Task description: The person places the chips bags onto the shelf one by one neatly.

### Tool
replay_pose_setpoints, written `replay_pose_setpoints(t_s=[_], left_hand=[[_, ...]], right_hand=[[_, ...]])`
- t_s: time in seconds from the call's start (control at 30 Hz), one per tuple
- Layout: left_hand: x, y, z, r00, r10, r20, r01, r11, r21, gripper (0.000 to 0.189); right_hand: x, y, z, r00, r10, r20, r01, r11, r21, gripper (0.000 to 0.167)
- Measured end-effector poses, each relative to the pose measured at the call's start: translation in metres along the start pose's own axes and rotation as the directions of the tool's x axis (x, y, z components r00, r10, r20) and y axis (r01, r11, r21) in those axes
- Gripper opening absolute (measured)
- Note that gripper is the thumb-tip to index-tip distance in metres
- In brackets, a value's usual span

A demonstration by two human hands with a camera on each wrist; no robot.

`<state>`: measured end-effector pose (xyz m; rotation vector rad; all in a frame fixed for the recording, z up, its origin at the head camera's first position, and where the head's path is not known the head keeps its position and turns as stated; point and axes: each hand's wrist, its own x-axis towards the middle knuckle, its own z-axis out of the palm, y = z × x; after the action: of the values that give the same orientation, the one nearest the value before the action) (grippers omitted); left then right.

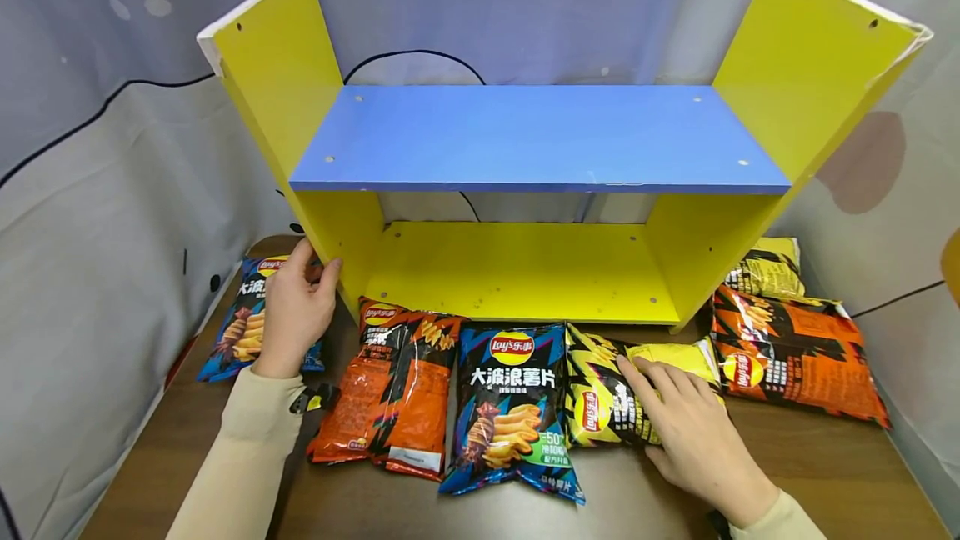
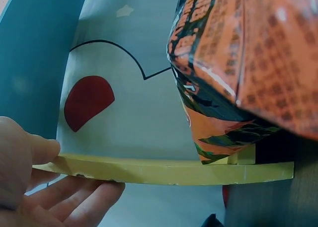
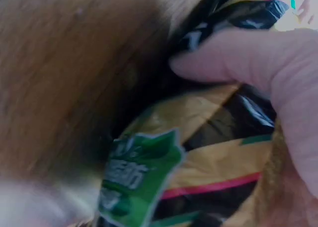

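My left hand grips the front edge of the left side panel of a yellow and blue shelf unit. In the left wrist view the thumb is on one face of the yellow panel edge and the fingers are on the other. My right hand lies over a yellow and black chip bag at the shelf's front right. Its fingers reach across the top, and the thumb presses the bag's side in the right wrist view. The hand hides part of this bag.
Before the shelf lie orange chip bags and a blue chip bag. Another blue bag is left of the unit. At right are an orange bag and a yellow bag. Curtains with a black cable hang behind.
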<state>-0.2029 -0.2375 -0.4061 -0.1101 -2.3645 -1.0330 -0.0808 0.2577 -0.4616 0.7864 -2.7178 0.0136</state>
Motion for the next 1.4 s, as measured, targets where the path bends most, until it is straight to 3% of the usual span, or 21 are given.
replay_pose_setpoints(t_s=[0.23,0.4,0.5,0.63,0.7,0.73,0.77,0.83,0.9,0.93,0.97,1.0,1.07,1.1,1.17,1.23,1.3,1.33,1.4], left_hand=[[0.001,0.002,0.002,1.000,-0.004,0.020,0.005,1.000,-0.010,0.035],[0.001,0.002,0.002,1.000,-0.004,0.017,0.004,1.000,-0.003,0.035],[0.001,0.001,0.002,1.000,-0.004,0.014,0.004,1.000,0.002,0.035],[0.000,-0.001,0.001,1.000,0.007,0.010,-0.007,1.000,0.022,0.034],[0.000,-0.001,0.000,1.000,0.015,0.011,-0.015,0.999,0.030,0.033],[0.001,-0.001,-0.001,1.000,0.018,0.013,-0.019,0.999,0.032,0.033],[0.001,-0.002,-0.001,1.000,0.023,0.015,-0.024,0.999,0.031,0.034],[0.001,-0.001,-0.002,0.999,0.030,0.016,-0.031,0.999,0.031,0.034],[0.001,-0.001,-0.003,0.999,0.032,0.017,-0.032,0.999,0.033,0.034],[0.001,-0.002,-0.003,0.999,0.032,0.017,-0.033,0.999,0.037,0.034],[0.002,-0.002,-0.004,0.999,0.033,0.016,-0.033,0.999,0.040,0.034],[0.002,-0.002,-0.004,0.999,0.032,0.015,-0.033,0.999,0.043,0.033],[0.002,-0.001,-0.004,0.999,0.032,0.014,-0.032,0.998,0.047,0.033],[0.001,-0.001,-0.003,0.999,0.031,0.015,-0.031,0.998,0.047,0.033],[0.000,0.000,-0.003,1.000,0.026,0.016,-0.027,0.999,0.047,0.033],[0.000,0.000,-0.003,1.000,0.019,0.018,-0.020,0.999,0.047,0.033],[-0.001,0.000,-0.002,1.000,0.015,0.020,-0.016,0.999,0.043,0.033],[-0.001,-0.001,-0.002,1.000,0.015,0.019,-0.016,0.999,0.045,0.033],[0.001,-0.001,-0.001,1.000,0.020,0.017,-0.021,0.999,0.047,0.033]], right_hand=[[0.000,0.006,-0.010,0.992,0.087,-0.097,-0.074,0.990,0.122,0.105],[-0.004,0.005,-0.026,0.966,0.193,-0.175,-0.141,0.952,0.273,0.094],[-0.007,0.001,-0.036,0.939,0.281,-0.198,-0.182,0.895,0.408,0.090],[-0.010,0.000,-0.046,0.892,0.426,-0.152,-0.251,0.747,0.616,0.079],[-0.012,0.002,-0.049,0.869,0.491,-0.067,-0.304,0.635,0.710,0.065],[-0.013,0.004,-0.050,0.862,0.508,0.006,-0.322,0.539,0.778,0.059],[-0.014,0.007,-0.050,0.856,0.508,0.093,-0.340,0.419,0.842,0.052],[-0.016,0.015,-0.047,0.841,0.450,0.302,-0.396,0.130,0.909,0.038],[-0.018,0.026,-0.042,0.794,0.322,0.516,-0.494,-0.154,0.856,0.035],[-0.019,0.031,-0.038,0.760,0.254,0.598,-0.552,-0.232,0.801,0.035],[-0.019,0.035,-0.035,0.706,0.222,0.673,-0.630,-0.238,0.739,0.042],[-0.019,0.039,-0.030,0.672,0.180,0.719,-0.686,-0.217,0.695,0.049],[-0.017,0.043,-0.021,0.599,0.163,0.784,-0.774,-0.135,0.619,0.071],[-0.017,0.044,-0.016,0.588,0.149,0.795,-0.792,-0.094,0.604,0.076],[-0.014,0.045,-0.008,0.542,0.185,0.820,-0.832,-0.020,0.555,0.091],[-0.013,0.047,0.000,0.555,0.193,0.809,-0.825,0.006,0.564,0.092],[-0.012,0.050,0.004,0.587,0.235,0.775,-0.807,0.086,0.585,0.090],[-0.012,0.052,0.003,0.595,0.288,0.751,-0.802,0.155,0.577,0.090],[-0.012,0.057,-0.001,0.656,0.351,0.669,-0.755,0.318,0.574,0.080]])
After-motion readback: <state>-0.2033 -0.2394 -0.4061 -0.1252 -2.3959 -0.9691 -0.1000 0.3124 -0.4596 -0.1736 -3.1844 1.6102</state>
